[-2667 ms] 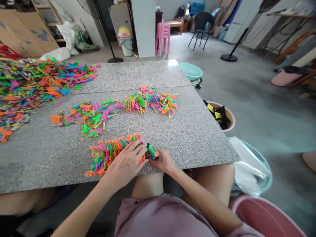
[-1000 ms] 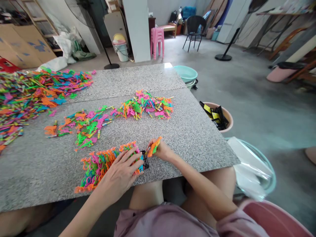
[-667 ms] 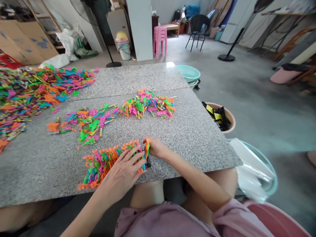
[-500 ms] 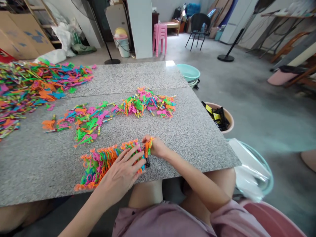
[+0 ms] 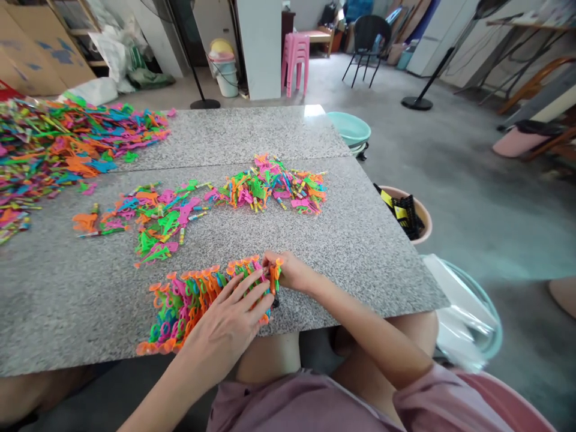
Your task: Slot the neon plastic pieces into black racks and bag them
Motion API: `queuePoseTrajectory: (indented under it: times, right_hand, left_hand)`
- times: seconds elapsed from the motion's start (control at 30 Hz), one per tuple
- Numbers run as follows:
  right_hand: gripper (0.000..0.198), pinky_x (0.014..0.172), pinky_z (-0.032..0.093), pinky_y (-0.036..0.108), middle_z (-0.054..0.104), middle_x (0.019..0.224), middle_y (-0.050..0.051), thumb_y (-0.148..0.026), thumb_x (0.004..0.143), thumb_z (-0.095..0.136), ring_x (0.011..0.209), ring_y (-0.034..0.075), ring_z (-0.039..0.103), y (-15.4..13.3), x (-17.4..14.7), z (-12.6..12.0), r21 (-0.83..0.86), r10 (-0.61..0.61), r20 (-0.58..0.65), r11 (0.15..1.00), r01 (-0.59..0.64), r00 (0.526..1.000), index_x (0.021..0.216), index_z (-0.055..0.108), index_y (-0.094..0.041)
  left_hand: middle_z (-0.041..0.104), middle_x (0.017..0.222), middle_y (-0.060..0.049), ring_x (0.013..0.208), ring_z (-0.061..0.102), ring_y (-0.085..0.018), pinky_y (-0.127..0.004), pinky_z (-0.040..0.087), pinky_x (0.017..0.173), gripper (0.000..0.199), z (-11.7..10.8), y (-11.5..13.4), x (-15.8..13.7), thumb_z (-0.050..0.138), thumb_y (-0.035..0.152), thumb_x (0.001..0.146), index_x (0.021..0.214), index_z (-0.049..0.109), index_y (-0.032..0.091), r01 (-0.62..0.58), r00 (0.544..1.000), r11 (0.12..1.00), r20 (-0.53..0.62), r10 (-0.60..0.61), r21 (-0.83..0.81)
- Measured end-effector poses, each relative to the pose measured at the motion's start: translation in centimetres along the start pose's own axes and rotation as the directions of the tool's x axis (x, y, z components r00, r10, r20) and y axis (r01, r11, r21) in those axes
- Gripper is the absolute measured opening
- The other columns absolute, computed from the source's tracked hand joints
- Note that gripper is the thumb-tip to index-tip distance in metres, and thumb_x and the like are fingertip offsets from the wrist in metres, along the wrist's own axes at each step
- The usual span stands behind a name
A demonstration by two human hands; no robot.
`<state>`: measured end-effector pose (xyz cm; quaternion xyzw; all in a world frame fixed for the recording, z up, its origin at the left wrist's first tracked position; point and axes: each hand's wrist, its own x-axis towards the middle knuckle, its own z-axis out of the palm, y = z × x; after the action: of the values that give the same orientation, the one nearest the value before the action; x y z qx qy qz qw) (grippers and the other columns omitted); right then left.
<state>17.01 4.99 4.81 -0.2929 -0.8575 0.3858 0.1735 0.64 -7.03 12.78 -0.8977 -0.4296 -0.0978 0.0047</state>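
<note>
A tightly packed row of small plastic toy guns (image 5: 191, 297) in orange, green, pink and blue lies near the table's front edge, with orange suction-cup tips along both sides. Flat over the right part of this row rests my left hand (image 5: 234, 309), its fingers stretched out. At the row's right end, my right hand (image 5: 292, 273) is closed on an orange and a green toy gun (image 5: 274, 277), held upright against the row. A bit of a black holder (image 5: 276, 300) shows beneath; the rest is covered by toys and fingers.
Loose toy guns lie in a middle heap (image 5: 270, 186) and a left one (image 5: 166, 219), with a big pile (image 5: 67, 138) at the far left of the speckled table (image 5: 351, 258). Right of the table stand a tub of black holders (image 5: 425, 222) and a basin with clear plastic (image 5: 463, 306).
My right hand has brought the orange and green toy guns down and in against the row's right end. My left hand stays on the row. The view has shifted slightly.
</note>
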Motion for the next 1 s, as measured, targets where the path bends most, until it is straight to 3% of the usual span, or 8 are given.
queuePoseTrajectory:
  times: [0.37, 0.57, 0.67, 0.77, 0.8, 0.9, 0.93, 1.0]
  right_hand:
    - [0.015, 0.058, 0.035, 0.019, 0.061, 0.071, -0.003, -0.009, 0.078, 0.063, 0.063, 0.011, 0.055, 0.7, 0.9, 0.0, -0.044, 0.007, 0.045, 0.999, -0.005, 0.999, 0.090, 0.058, -0.016]
    - [0.010, 0.062, 0.039, 0.021, 0.064, 0.077, -0.001, -0.008, 0.082, 0.057, 0.070, 0.012, 0.058, 0.3, 2.1, 0.9, -0.090, -0.071, 0.145, 0.992, 0.084, 0.987, 0.086, 0.061, -0.016]
    - [0.024, 0.067, 0.044, 0.021, 0.067, 0.085, 0.000, -0.009, 0.076, 0.067, 0.075, 0.014, 0.060, 1.5, 2.3, -0.4, -0.074, -0.062, 0.177, 0.994, 0.076, 0.982, 0.099, 0.063, -0.015]
    - [0.048, 0.075, 0.048, 0.025, 0.067, 0.100, 0.004, -0.017, 0.076, 0.072, 0.082, 0.016, 0.062, 4.1, 2.8, -4.5, -0.214, 0.132, 0.006, 0.968, -0.128, 0.991, 0.122, 0.056, -0.017]
    - [0.047, 0.080, 0.048, 0.028, 0.066, 0.106, 0.006, -0.020, 0.080, 0.069, 0.086, 0.017, 0.062, 5.1, 3.1, -6.1, -0.301, 0.226, -0.122, 0.919, -0.253, 0.966, 0.125, 0.054, -0.018]
    - [0.033, 0.090, 0.046, 0.033, 0.060, 0.120, 0.014, -0.018, 0.091, 0.055, 0.108, 0.024, 0.058, 7.4, 3.9, -9.6, -0.472, 0.395, -0.431, 0.668, -0.575, 0.812, 0.124, 0.054, -0.015]
    - [0.031, 0.091, 0.045, 0.033, 0.059, 0.123, 0.016, -0.014, 0.092, 0.051, 0.112, 0.025, 0.056, 7.7, 3.9, -9.9, -0.497, 0.406, -0.457, 0.621, -0.606, 0.791, 0.123, 0.055, -0.014]
    - [0.032, 0.091, 0.044, 0.031, 0.058, 0.123, 0.018, -0.007, 0.092, 0.044, 0.114, 0.024, 0.056, 7.7, 3.3, -9.0, -0.538, 0.409, -0.432, 0.599, -0.593, 0.804, 0.121, 0.056, -0.013]
  left_hand:
    - [0.059, 0.130, -0.008, 0.137, 0.039, -0.025, -0.046, 0.031, 0.115, 0.029, 0.0, 0.1, -0.2, 0.037, 0.020, 0.100, 0.115, 0.062, 0.018, 0.004, 0.999, 0.999, 0.038, -0.006, 0.037]
    - [0.053, 0.141, -0.006, 0.142, 0.031, -0.025, -0.047, 0.025, 0.117, 0.027, 0.4, 0.1, 0.0, 0.039, 0.022, 0.100, 0.112, 0.063, 0.019, -0.005, 1.000, 1.000, 0.031, 0.005, 0.002]
    - [0.061, 0.133, -0.004, 0.139, 0.036, -0.025, -0.045, 0.029, 0.115, 0.024, 0.9, -0.1, 0.2, 0.041, 0.025, 0.099, 0.108, 0.064, 0.021, 0.018, 1.000, 1.000, 0.022, -0.017, -0.014]
    - [0.063, 0.129, -0.002, 0.135, 0.042, -0.025, -0.044, 0.033, 0.113, 0.021, 1.2, -0.4, 0.3, 0.045, 0.024, 0.097, 0.107, 0.064, 0.022, 0.001, 0.999, 1.000, 0.036, 0.000, -0.024]
    - [0.063, 0.129, -0.001, 0.134, 0.043, -0.025, -0.044, 0.034, 0.112, 0.020, 1.3, -0.4, 0.3, 0.046, 0.025, 0.097, 0.106, 0.064, 0.022, -0.003, 0.999, 1.000, 0.038, 0.004, -0.025]
    - [0.063, 0.130, 0.000, 0.133, 0.044, -0.026, -0.044, 0.035, 0.112, 0.016, 1.2, -0.5, 0.4, 0.050, 0.025, 0.095, 0.104, 0.064, 0.023, 0.012, 1.000, 1.000, 0.024, -0.011, -0.027]
    - [0.062, 0.131, 0.000, 0.133, 0.044, -0.025, -0.044, 0.035, 0.112, 0.016, 1.2, -0.5, 0.4, 0.050, 0.025, 0.095, 0.104, 0.064, 0.023, 0.022, 1.000, 0.999, 0.020, -0.021, -0.032]
    - [0.061, 0.132, -0.001, 0.134, 0.043, -0.024, -0.044, 0.034, 0.113, 0.016, 1.1, -0.4, 0.4, 0.050, 0.025, 0.095, 0.104, 0.063, 0.023, 0.038, 0.999, 0.998, 0.023, -0.037, -0.051]
